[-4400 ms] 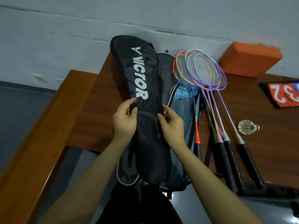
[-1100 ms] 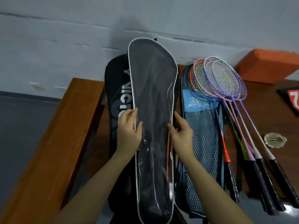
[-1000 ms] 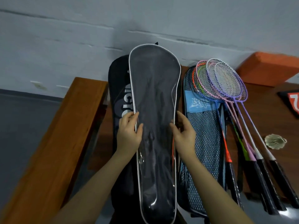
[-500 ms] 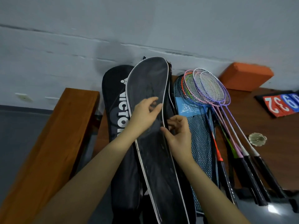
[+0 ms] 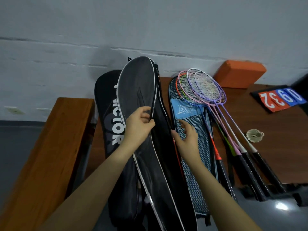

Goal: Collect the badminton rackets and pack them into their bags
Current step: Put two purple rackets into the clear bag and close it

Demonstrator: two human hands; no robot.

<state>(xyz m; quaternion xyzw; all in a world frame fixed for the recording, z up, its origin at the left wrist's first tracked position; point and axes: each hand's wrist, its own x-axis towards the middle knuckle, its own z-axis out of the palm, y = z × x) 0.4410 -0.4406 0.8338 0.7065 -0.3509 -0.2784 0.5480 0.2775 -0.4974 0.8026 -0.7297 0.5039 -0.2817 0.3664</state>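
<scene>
Pinching the flap edge of the grey bag (image 5: pixel 141 104), the left hand (image 5: pixel 138 129) is curled round it; the right hand (image 5: pixel 186 139) is spread, empty, over the mesh bag (image 5: pixel 195 157). Rackets (image 5: pixel 205 90) are left unpacked just right of it. Risk: flap could slip from a thin pinch & fall shut.

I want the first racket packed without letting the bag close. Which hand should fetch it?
The right hand, probably. It is open and hovers over the blue mesh bag, beside the rackets. The left hand pinches the grey bag flap open.
</scene>
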